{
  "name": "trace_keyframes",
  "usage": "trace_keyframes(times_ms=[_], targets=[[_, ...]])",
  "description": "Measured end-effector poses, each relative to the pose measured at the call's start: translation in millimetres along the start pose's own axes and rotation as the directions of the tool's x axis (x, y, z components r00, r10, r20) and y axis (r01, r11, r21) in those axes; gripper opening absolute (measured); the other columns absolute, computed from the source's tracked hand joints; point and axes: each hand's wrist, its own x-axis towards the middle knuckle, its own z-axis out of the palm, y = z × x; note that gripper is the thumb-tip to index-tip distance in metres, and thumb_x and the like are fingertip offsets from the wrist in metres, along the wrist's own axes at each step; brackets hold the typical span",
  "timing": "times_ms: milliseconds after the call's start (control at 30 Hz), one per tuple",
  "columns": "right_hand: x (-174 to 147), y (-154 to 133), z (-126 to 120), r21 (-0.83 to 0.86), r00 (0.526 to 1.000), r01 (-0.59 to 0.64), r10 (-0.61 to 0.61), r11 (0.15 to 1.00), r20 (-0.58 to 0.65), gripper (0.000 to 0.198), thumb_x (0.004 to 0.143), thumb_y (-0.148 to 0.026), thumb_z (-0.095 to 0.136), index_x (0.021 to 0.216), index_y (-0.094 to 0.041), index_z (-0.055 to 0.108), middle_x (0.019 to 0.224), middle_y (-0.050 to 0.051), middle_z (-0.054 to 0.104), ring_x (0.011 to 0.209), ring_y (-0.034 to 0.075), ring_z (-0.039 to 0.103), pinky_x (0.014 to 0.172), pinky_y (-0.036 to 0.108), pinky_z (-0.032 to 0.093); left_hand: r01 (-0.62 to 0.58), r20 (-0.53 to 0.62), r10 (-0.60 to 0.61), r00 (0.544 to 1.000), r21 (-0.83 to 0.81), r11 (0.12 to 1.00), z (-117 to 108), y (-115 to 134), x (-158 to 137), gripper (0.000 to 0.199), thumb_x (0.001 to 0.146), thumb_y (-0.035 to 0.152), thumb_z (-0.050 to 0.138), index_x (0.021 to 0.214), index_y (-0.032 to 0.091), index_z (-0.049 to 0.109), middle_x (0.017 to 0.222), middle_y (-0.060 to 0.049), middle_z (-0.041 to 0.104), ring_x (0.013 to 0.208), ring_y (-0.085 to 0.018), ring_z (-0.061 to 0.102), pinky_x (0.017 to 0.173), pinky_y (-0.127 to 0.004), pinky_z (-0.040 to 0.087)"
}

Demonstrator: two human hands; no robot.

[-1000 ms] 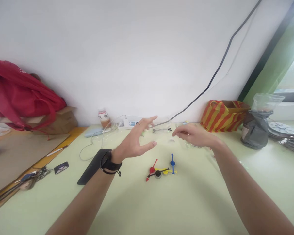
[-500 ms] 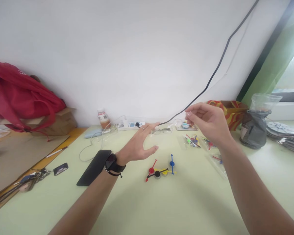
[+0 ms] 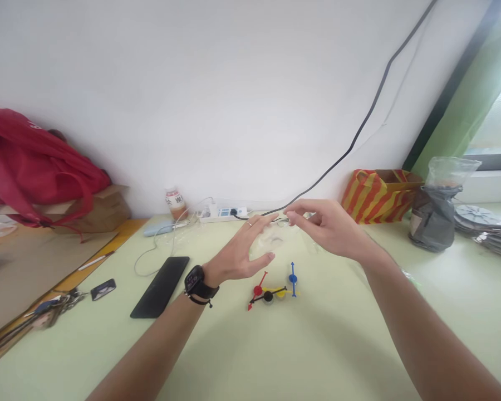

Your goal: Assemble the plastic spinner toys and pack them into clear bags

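My left hand (image 3: pixel 244 250), with a ring and a black watch (image 3: pixel 198 283), hovers above the table with its fingers stretched and thumb apart. Facing it, my right hand (image 3: pixel 328 227) has curled fingers, thumb and forefinger drawn together in a pinch; what they hold, if anything, is unclear. A faint, blurred clear film (image 3: pixel 272 243) shows between the hands. Below them lie several plastic arrow spinners: a red spinner (image 3: pixel 258 291), a black spinner (image 3: pixel 268 297), a yellow spinner (image 3: pixel 281 294) and a blue spinner (image 3: pixel 293 278). The red, black and yellow ones overlap or touch.
A black phone-like slab (image 3: pixel 161 287) lies left of my left hand. Behind stand a power strip (image 3: pixel 221 215), a bottle (image 3: pixel 175 205) and a striped bag (image 3: pixel 376 197). A grey bag (image 3: pixel 434 223) is on the right, keys (image 3: pixel 58 309) and a red backpack (image 3: pixel 42 161) on the left.
My right hand has moved left and down, closer to my left hand. My left hand has shifted slightly right. The arrow spinners on the table stay put.
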Motion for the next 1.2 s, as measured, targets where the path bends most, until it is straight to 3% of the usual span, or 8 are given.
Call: trace_keyframes(times_ms=[200, 433, 600, 733, 900, 1000, 1100, 1200], targets=[[-4, -9, 2, 0.032, 0.985, -0.019, 0.013, 0.999, 0.173, 0.03, 0.097, -0.051, 0.061, 0.114, -0.028, 0.071, 0.1, 0.002, 0.073, 0.051, 0.009, 0.056, 0.05, 0.025, 0.044, 0.009, -0.018, -0.009, 1.0, -0.036, 0.999, 5, 0, 0, 0.068, 0.098, 0.038, 0.061, 0.16, 0.029, 0.034, 0.153, -0.011, 0.049, 0.139, -0.033, 0.043, 0.113, -0.052, 0.041], [2, 8, 22, 0.059, 0.982, 0.063, -0.072, 0.996, 0.175, 0.042, 0.094, -0.02, 0.056, 0.134, -0.03, 0.06, 0.092, 0.0, 0.07, 0.077, 0.015, 0.065, 0.068, 0.028, 0.052, 0.171, -0.035, -0.18, 0.983, -0.184, 0.968, 21, -13, -3, 0.085, 0.087, 0.046, 0.077, 0.159, 0.032, 0.032, 0.148, -0.014, 0.049, 0.126, -0.031, 0.053, 0.102, -0.049, 0.049], [7, 19, 25, 0.065, 0.984, 0.156, -0.161, 0.986, 0.079, 0.041, 0.089, -0.012, 0.054, 0.126, -0.027, 0.065, 0.093, 0.001, 0.07, 0.086, 0.018, 0.064, 0.078, 0.031, 0.052, 0.374, 0.161, -0.344, 0.925, -0.549, 0.748, 31, -43, -8, 0.113, 0.079, 0.041, 0.086, 0.164, 0.038, 0.011, 0.144, -0.017, 0.053, 0.111, -0.024, 0.062, 0.088, -0.041, 0.054], [10, 28, 26, 0.102, 0.978, 0.18, -0.189, 0.978, 0.088, 0.041, 0.085, -0.008, 0.052, 0.118, -0.026, 0.069, 0.1, 0.003, 0.072, 0.093, 0.019, 0.065, 0.078, 0.032, 0.052, 0.451, 0.319, -0.321, 0.892, -0.693, 0.562, 41, -52, -13, 0.092, 0.074, 0.036, 0.09, 0.154, 0.03, 0.045, 0.113, -0.01, 0.068, 0.098, -0.022, 0.068, 0.085, -0.039, 0.055], [15, 38, 30, 0.177, 0.976, 0.201, -0.211, 0.964, 0.045, 0.03, 0.089, -0.01, 0.049, 0.107, -0.022, 0.071, 0.103, 0.005, 0.074, 0.098, 0.02, 0.068, 0.088, 0.035, 0.054, 0.466, 0.329, -0.33, 0.885, -0.633, 0.618, 49, -46, -14, 0.05, 0.076, 0.042, 0.088, 0.118, 0.02, 0.073, 0.094, -0.005, 0.072, 0.087, -0.02, 0.069, 0.08, -0.033, 0.054], [19, 47, 32, 0.134, 0.975, 0.211, -0.198, 0.968, -0.105, 0.029, 0.092, -0.016, 0.052, 0.115, -0.023, 0.068, 0.117, 0.007, 0.071, 0.107, 0.02, 0.066, 0.09, 0.035, 0.054, 0.463, 0.279, -0.374, 0.884, -0.619, 0.634, 47, -47, -11, 0.039, 0.083, 0.047, 0.082, 0.108, 0.018, 0.074, 0.103, -0.009, 0.074, 0.094, -0.022, 0.07, 0.084, -0.034, 0.055], [22, 61, 30, 0.058, 0.968, 0.127, -0.11, 0.99, -0.226, 0.028, 0.091, -0.02, 0.055, 0.117, -0.021, 0.065, 0.123, 0.009, 0.068, 0.1, 0.019, 0.066, 0.082, 0.032, 0.054, 0.424, 0.111, -0.478, 0.871, -0.662, 0.618, 43, -57, -11, 0.048, 0.086, 0.049, 0.078, 0.121, 0.018, 0.069, 0.111, -0.011, 0.074, 0.095, -0.022, 0.072, 0.086, -0.037, 0.057], [20, 73, 24, -0.028, 1.0, 0.003, -0.004, 1.0, -0.031, 0.018, 0.088, -0.017, 0.055, 0.098, -0.019, 0.07, 0.103, 0.006, 0.072, 0.084, 0.017, 0.065, 0.074, 0.03, 0.051, 0.447, 0.014, -0.588, 0.808, -0.665, 0.598, 46, -71, -14, 0.062, 0.078, 0.046, 0.085, 0.13, 0.018, 0.063, 0.111, -0.012, 0.073, 0.096, -0.023, 0.073, 0.082, -0.037, 0.059]])
